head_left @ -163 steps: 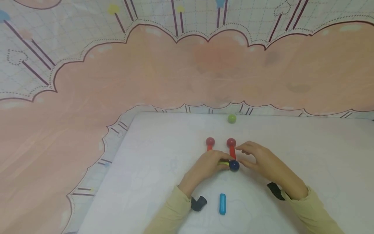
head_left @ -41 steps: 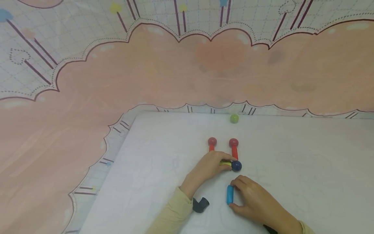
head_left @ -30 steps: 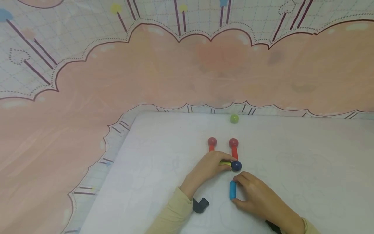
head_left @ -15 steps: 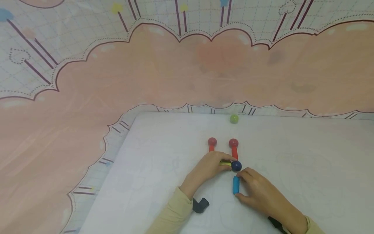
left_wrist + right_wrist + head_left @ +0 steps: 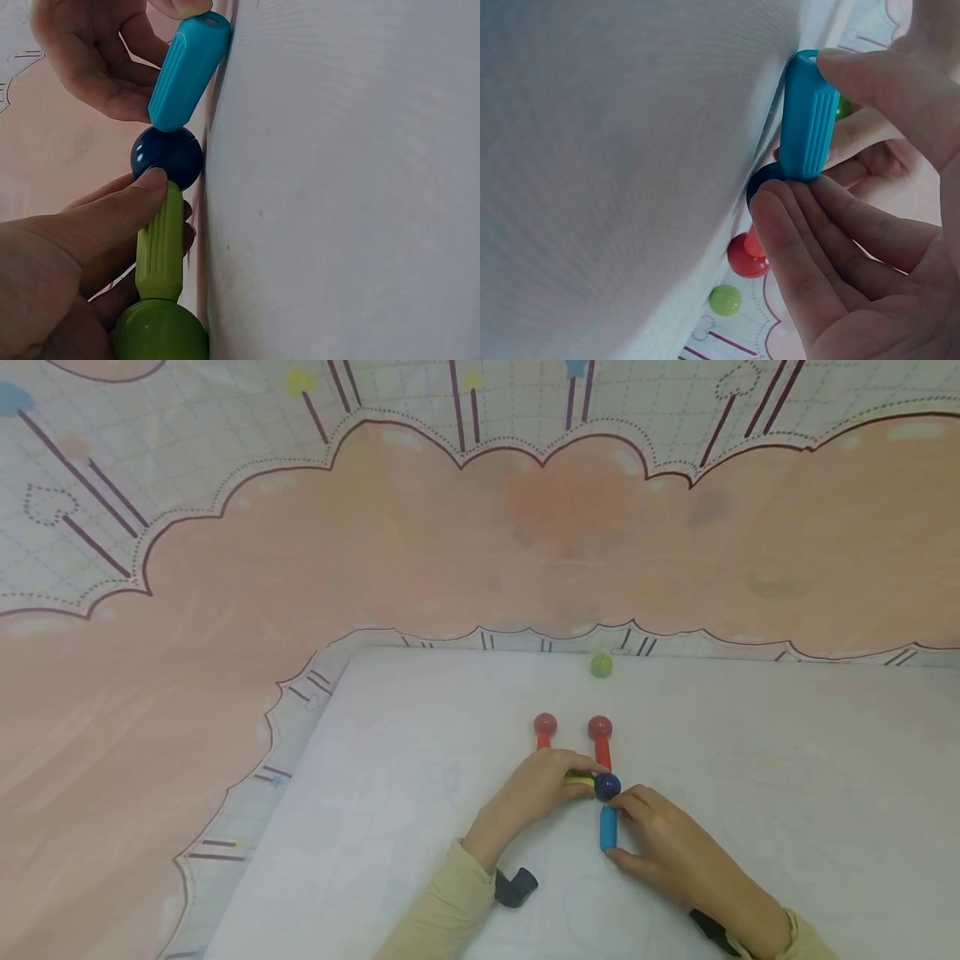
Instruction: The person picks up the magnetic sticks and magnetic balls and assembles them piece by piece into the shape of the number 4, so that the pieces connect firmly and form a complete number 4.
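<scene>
My left hand [image 5: 534,783] grips a yellow-green ribbed rod [image 5: 160,251] close to a dark blue ball [image 5: 607,786], its thumb tip touching the ball. At the rod's other end is a green ball [image 5: 161,330], which my hand hides in the head view. A blue ribbed rod [image 5: 608,828] is pinched lengthwise between thumb and fingers of my right hand [image 5: 667,839]. Its far end meets or nearly meets the dark blue ball. Two red rods, left [image 5: 543,741] and right [image 5: 602,752], extend away from me, each topped by a red ball; the right one reaches the dark blue ball.
A loose light-green ball [image 5: 602,665] lies near the far edge of the white tabletop [image 5: 420,710]. Dark wrist-camera pieces [image 5: 516,887] show at both wrists. Beyond the table hangs a pink and white patterned cloth [image 5: 420,543].
My right hand left the ball's side, took hold of the blue rod and brought it forward and slightly right, up to the dark blue ball. The left hand keeps its grip.
</scene>
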